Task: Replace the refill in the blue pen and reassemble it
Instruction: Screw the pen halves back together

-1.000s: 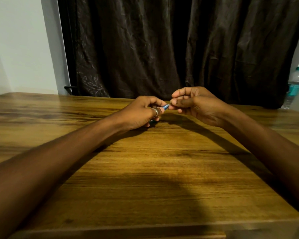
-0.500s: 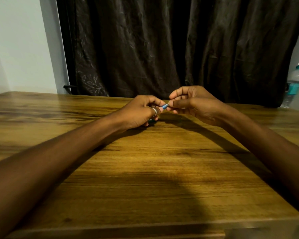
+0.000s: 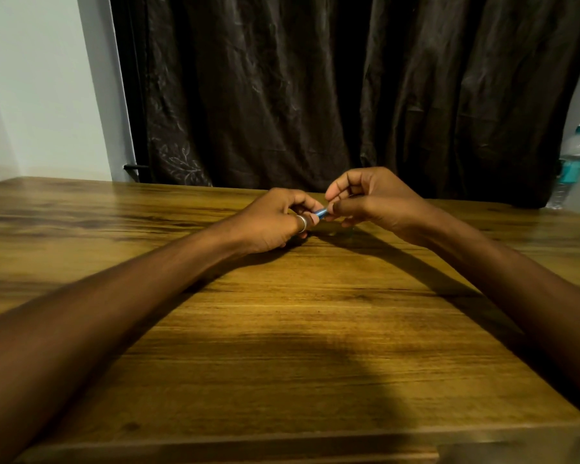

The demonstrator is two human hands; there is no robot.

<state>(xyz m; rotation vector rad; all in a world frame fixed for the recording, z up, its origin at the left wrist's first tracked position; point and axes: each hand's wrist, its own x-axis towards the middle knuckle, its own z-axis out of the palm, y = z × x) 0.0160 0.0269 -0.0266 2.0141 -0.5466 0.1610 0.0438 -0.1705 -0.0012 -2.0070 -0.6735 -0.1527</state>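
Both hands meet over the far middle of the wooden table. My left hand, with a silver ring on one finger, is curled around the blue pen; only a short blue stretch shows between the two hands. My right hand pinches the pen's right end with thumb and fingertips. The rest of the pen and any refill are hidden inside the fists. Both forearms stretch from the near corners toward the hands.
A dark curtain hangs right behind the table's far edge. A clear water bottle with a teal cap and label stands at the far right. A pale wall fills the left background.
The hands stay together at the same spot; the right fingers have shifted slightly on the pen's end, and the visible blue part is a little lower.
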